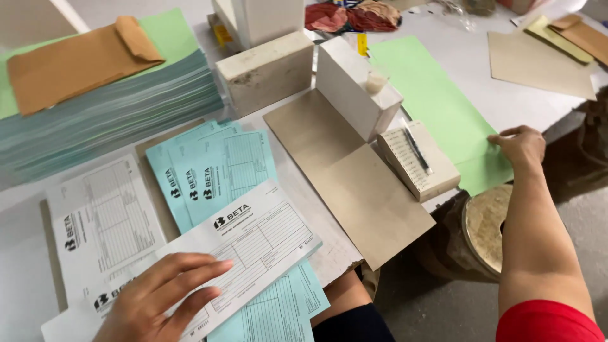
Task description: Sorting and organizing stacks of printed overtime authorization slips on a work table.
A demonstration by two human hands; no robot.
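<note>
Two hands work at opposite ends of the worktop (19,266). The left hand (158,301), near left, lies flat with fingers spread on a white printed form (253,244), pressing it down rather than gripping it. This form rests slantwise over a fan of blue forms (215,164), with another white form (104,221) just to the left. The right hand (520,144), at the right edge, rests its fingertips on the near end of a long green sheet (437,107), loosely open and grasping nothing.

The white form looks to be single thin paper: very light, limp and easily creased, likely to slide over the smooth sheets beneath. It would best be taken by a free corner or edge, pinched between thumb and finger, perhaps the far right corner overhanging the blue forms.

Far left stands a tall stack of blue-green paper (120,111) topped by a brown envelope (76,60). Pale stone blocks (269,69) and a grey card sheet (354,183) occupy the middle.
</note>
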